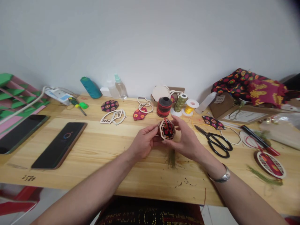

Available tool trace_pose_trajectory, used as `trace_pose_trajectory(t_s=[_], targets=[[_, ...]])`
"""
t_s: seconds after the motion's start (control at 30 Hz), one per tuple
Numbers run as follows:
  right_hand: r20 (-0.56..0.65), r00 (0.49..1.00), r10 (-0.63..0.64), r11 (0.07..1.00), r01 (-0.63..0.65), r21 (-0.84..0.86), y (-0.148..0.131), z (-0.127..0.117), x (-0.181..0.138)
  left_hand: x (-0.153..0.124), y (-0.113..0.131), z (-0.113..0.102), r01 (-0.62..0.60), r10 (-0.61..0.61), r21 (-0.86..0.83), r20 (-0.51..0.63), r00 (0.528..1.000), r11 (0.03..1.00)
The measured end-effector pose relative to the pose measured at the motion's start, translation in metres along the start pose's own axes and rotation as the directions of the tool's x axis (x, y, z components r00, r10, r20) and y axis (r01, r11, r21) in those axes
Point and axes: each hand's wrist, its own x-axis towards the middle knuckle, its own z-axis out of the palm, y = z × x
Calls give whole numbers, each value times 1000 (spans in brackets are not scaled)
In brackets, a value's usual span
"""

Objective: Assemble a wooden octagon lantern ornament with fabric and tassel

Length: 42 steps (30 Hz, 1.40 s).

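Between my two hands is an octagonal ornament point(167, 129) with a pale lattice frame over dark patterned fabric, a red cord across its front. My left hand point(144, 140) pinches its left edge between thumb and fingers. Around its right side curl the thumb and fingers of my right hand point(185, 137), which wears a silver bracelet on the wrist. A green tassel point(172, 157) hangs below the ornament over the wooden table point(145, 181). Black-handled scissors point(217, 142) lie to the right of my right hand. Behind the ornament stands a red and black thread spool point(163, 107).
Green and yellow spools point(192, 106), wooden frames point(113, 117) and fabric pieces point(140, 113) line the back. Two phones point(59, 145) lie left. An oval tasselled ornament point(270, 164) and a cardboard box point(243, 115) topped with fabric are at right. Dark scraps point(185, 182) dot the front.
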Motion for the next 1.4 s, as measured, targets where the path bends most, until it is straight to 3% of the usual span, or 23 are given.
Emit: trace_pose_trajectory(t_s=[0.4, 0.77, 1.4], targets=[[-52, 977, -205, 968, 210, 138, 5, 0, 4, 0, 1, -3, -95, 93, 75, 35, 995, 993], [-50, 967, -249, 961, 253, 111, 8, -2, 3, -2, 2, -4, -127, 114, 76, 159, 981, 989], [-38, 953, -300, 933, 302, 196, 6, -1, 0, -3, 4, -3, -183, 149, 109, 269, 952, 977]])
